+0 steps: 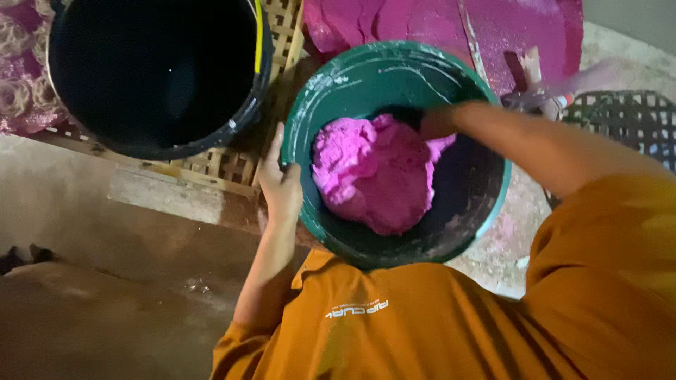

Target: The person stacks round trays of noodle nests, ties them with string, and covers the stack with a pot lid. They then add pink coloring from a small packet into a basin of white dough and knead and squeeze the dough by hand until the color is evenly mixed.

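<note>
While a large black bucket [151,70] stands on a woven mat [225,165] at upper left, the left hand [280,184] clenches the rim of the green basin [318,91] at frame centre. Inside lies pink dough [373,176], gathered into one lump, seemingly well mixed but not yet lifted out. The right hand [438,124] presses its upper edge, fingers hidden, so I cannot tell their state.

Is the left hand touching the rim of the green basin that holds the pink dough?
Touching. The head view shows the left hand gripping the rim of the green basin, its thumb hooked over the edge with no gap, beside the pink dough.
</note>
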A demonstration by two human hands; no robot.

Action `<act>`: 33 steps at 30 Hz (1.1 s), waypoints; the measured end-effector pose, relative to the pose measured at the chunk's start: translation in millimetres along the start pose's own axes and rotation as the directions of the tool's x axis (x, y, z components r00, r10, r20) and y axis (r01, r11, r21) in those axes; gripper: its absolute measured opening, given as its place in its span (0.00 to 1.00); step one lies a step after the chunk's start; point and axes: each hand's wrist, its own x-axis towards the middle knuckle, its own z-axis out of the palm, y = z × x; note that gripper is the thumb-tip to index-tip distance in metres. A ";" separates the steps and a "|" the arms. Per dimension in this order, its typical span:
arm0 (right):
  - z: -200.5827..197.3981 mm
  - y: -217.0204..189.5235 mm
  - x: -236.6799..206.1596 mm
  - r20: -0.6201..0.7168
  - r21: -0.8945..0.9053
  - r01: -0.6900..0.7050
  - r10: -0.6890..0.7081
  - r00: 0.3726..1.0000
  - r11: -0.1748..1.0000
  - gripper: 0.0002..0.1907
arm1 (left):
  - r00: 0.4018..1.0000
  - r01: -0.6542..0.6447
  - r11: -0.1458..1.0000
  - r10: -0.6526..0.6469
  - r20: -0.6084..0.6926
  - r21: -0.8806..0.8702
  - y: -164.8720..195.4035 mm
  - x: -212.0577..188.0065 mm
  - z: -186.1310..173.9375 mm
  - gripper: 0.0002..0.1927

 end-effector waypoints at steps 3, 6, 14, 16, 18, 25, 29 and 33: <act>38.8 40.8 15.9 0.194 0.390 -0.036 -0.044 0.980 0.920 0.34 | 0.940 0.340 0.938 -0.341 -0.005 -0.069 8.6 0.5 0.1 0.40; 78.2 57.1 11.1 0.248 0.714 -0.079 -0.146 0.958 0.696 0.36 | 0.976 0.216 0.970 -0.216 0.018 -0.114 11.4 3.8 1.5 0.36; 180.2 -70.8 -16.1 -0.058 0.967 -0.074 -0.495 0.867 -0.244 0.41 | 0.990 0.137 0.980 -0.140 -0.015 -0.148 0.4 8.3 1.0 0.35; 177.9 -110.4 -12.2 -0.066 0.927 -0.074 -0.356 0.932 -0.367 0.41 | 0.987 0.154 0.977 -0.158 -0.014 -0.148 -2.7 7.9 -0.4 0.35; 177.9 -145.7 -9.6 -0.056 0.871 -0.054 -0.209 0.976 -0.489 0.41 | 0.991 0.133 0.983 -0.136 -0.015 -0.128 -7.0 10.1 -1.4 0.36; 156.2 -153.1 -86.4 -0.464 0.666 0.165 -0.231 0.855 -0.727 0.34 | 0.980 0.196 0.935 -0.199 0.022 -0.295 -18.5 5.1 -0.1 0.40; 97.1 -126.8 -156.0 -0.665 0.684 0.689 -0.183 0.724 0.240 0.38 | 0.990 0.117 0.978 -0.130 -0.063 -0.171 -13.9 -14.8 8.0 0.40; 101.7 -168.7 -139.3 -0.766 -0.450 0.321 -0.545 0.341 0.833 0.41 | 0.994 0.002 1.000 -0.003 -0.114 -0.002 -6.9 -20.4 10.8 0.39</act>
